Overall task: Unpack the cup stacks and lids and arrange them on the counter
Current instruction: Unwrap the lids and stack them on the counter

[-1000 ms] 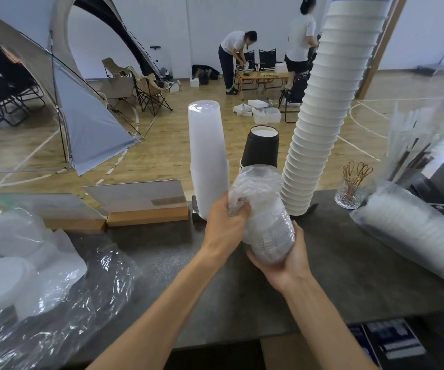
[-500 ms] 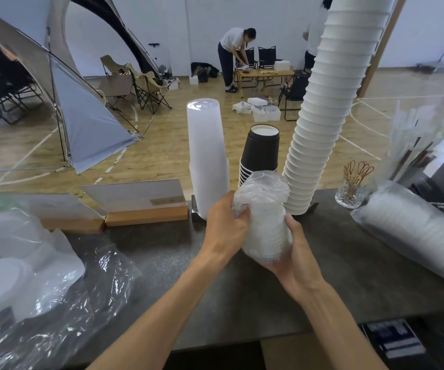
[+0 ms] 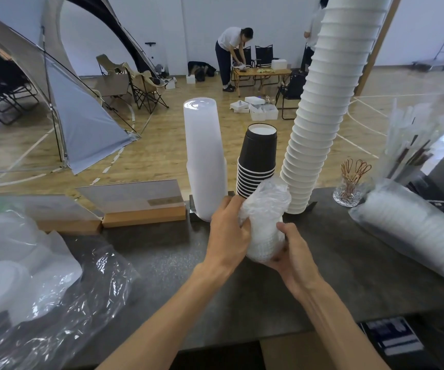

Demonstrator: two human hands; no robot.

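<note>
Both hands hold a short stack of clear lids in a crinkled plastic bag (image 3: 266,222) just above the dark counter (image 3: 178,265). My left hand (image 3: 229,231) grips the bag's left side. My right hand (image 3: 293,252) cups it from below and from the right. Behind it stand a frosted clear cup stack (image 3: 205,156), a black cup stack (image 3: 258,161) and a tall leaning white cup stack (image 3: 319,108). A bagged stack of white lids (image 3: 413,233) lies on its side at the right.
Loose plastic wrap and bagged white lids (image 3: 20,273) cover the counter's left end. Wooden sign holders (image 3: 138,204) stand at the back edge. A glass of stirrers (image 3: 351,182) and wrapped straws (image 3: 407,145) sit at the back right. People work in the hall beyond.
The bagged lid stack has been turned more upright and moved slightly away from me. My right hand has slid from under it up its right side.
</note>
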